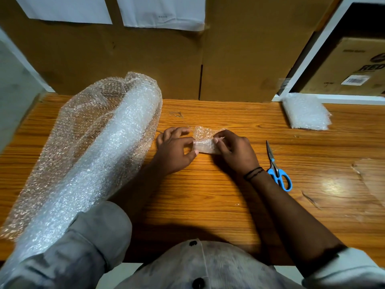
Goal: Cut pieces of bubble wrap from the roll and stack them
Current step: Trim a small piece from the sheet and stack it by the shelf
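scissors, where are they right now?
In the head view, the scissors lie flat on the wooden table, just right of the right hand, nobody holding them.

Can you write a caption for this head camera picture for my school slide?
Both hands, left hand and right hand, hold a small bubble wrap piece between roll and scissors.

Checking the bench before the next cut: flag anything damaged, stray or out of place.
The table veneer is torn away in a pale patch at the right edge, with a gouge nearby. Otherwise things look orderly: scissors lie closed, the stack is tidy, both hands hold a small piece.
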The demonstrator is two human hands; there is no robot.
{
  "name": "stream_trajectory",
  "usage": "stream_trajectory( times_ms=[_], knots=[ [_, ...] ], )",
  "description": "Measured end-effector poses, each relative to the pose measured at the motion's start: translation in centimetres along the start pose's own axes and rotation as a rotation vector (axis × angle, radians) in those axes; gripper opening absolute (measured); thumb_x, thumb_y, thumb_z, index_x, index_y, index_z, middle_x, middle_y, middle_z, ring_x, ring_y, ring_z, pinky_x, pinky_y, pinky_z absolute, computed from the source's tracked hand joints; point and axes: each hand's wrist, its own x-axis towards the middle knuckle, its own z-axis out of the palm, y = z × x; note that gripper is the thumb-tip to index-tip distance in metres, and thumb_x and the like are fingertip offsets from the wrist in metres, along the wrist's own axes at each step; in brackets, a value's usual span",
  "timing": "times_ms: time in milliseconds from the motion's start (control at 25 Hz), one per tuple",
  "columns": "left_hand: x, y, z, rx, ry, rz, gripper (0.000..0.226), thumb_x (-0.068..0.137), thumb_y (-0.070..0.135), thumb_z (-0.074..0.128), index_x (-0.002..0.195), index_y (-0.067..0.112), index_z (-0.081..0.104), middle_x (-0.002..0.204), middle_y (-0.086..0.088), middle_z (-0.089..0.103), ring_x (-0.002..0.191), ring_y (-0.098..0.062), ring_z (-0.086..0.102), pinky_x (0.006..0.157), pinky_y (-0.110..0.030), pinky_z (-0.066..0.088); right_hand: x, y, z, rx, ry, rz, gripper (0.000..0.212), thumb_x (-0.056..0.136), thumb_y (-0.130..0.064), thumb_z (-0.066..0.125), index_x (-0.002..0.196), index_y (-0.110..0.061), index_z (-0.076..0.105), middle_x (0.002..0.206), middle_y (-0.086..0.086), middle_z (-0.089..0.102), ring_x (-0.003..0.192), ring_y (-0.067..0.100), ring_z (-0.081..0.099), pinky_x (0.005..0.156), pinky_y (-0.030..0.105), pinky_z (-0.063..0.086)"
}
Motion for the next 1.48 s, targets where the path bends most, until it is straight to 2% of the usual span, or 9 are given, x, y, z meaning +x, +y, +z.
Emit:
stream_trajectory(
  times_ms=[200,360,520,640,840,1040,1280,1400,1480],
  knots=[
    [1.4,0.9,0.2,-0.268,0.109,-0.152,0.019,0.094,0.049,0.067,0.101,0.033,0.072,0.107,0.017,0.071,0.117,-0.013,0.058,0.104,-0.037,0.026,1.0,-0.1,-0.4,0.37,-0.061,0.165,0.051,0.093,-0.042,0.076,0.138,-0.026,0.058,0.106,-0.008,0.074,0.093,0.005,0.071,0.079,0.021,0.056],
    [2.0,0.9,0.1,-0.363,0.188,-0.19,0.021,0.096,0.049,0.064,0.097,0.029,0.07,0.077,0.016,0.071,0.088,-0.008,0.069,0.106,-0.045,0.037,1.4,0.6,0.4,0.191,-0.064,0.202,0.064,0.091,-0.022,0.077,0.148,-0.024,0.048,0.094,-0.004,0.076,0.084,0.013,0.072,0.075,0.029,0.055],
    [2.6,1.2,0.5,-0.282,0.175,-0.175,0.032,0.096,0.049,0.065,0.122,0.031,0.061,0.081,0.015,0.071,0.094,-0.01,0.066,0.101,-0.04,0.029,1.9,0.6,1.1,0.127,0.01,0.258,0.067,0.089,-0.02,0.078,0.149,-0.017,0.048,0.092,-0.002,0.07,0.093,0.022,0.07,0.077,0.026,0.048],
    [3.2,1.1,0.9,-0.185,0.142,-0.126,0.059,0.093,0.05,0.068,0.144,0.029,0.047,0.086,0.016,0.069,0.101,-0.012,0.063,0.101,-0.041,0.028,1.0,0.4,2.1,-0.089,0.102,0.162,0.076,0.089,-0.018,0.072,0.157,-0.012,0.036,0.119,0.013,0.06,0.114,0.033,0.057,0.092,0.037,0.048],
    [3.1,1.8,0.8,0.112,0.141,-0.159,0.077,0.092,0.058,0.063,0.152,0.019,0.036,0.131,-0.007,0.063,0.124,-0.032,0.055,0.102,-0.047,0.041,-0.8,0.8,3.1,-0.51,0.133,-0.103,0.031,0.094,-0.032,0.059,0.123,-0.025,0.069,0.141,0.013,0.051,0.128,0.037,0.043,0.096,0.049,0.046],
    [3.6,3.7,0.8,-0.019,0.052,-0.289,0.066,0.088,0.053,0.072,0.138,0.015,0.051,0.115,-0.009,0.072,0.111,-0.033,0.065,0.086,-0.041,0.054,-1.9,0.8,3.6,-0.448,0.169,-0.005,0.029,0.09,-0.035,0.064,0.112,-0.018,0.071,0.136,0.012,0.055,0.127,0.037,0.044,0.095,0.049,0.045],
    [3.7,4.5,0.2,-0.458,-0.003,-0.246,0.05,0.085,0.023,0.082,0.131,0.024,0.062,0.095,0.011,0.07,0.088,-0.011,0.068,0.084,-0.033,0.055,-1.4,1.1,2.1,-0.095,0.105,0.126,0.041,0.084,-0.038,0.078,0.113,-0.015,0.06,0.14,0.007,0.052,0.134,0.029,0.043,0.104,0.043,0.035],
    [3.4,5.0,-0.2,-0.598,-0.093,-0.132,0.057,0.083,0.02,0.085,0.134,0.031,0.06,0.1,0.009,0.069,0.084,-0.012,0.07,0.082,-0.036,0.06,0.1,1.9,-0.9,0.16,0.068,0.192,0.06,0.083,-0.034,0.083,0.133,-0.017,0.055,0.119,-0.001,0.064,0.11,0.015,0.063,0.096,0.035,0.047],
    [3.4,5.5,-0.3,-0.692,-0.109,-0.117,0.06,0.085,0.02,0.084,0.138,0.032,0.058,0.11,0.007,0.07,0.091,-0.018,0.073,0.084,-0.039,0.062,0.9,2.1,-2.9,0.344,0.04,0.28,0.047,0.087,-0.026,0.083,0.128,-0.016,0.063,0.091,-0.003,0.067,0.077,0.005,0.064,0.076,0.029,0.051]
  ],
)
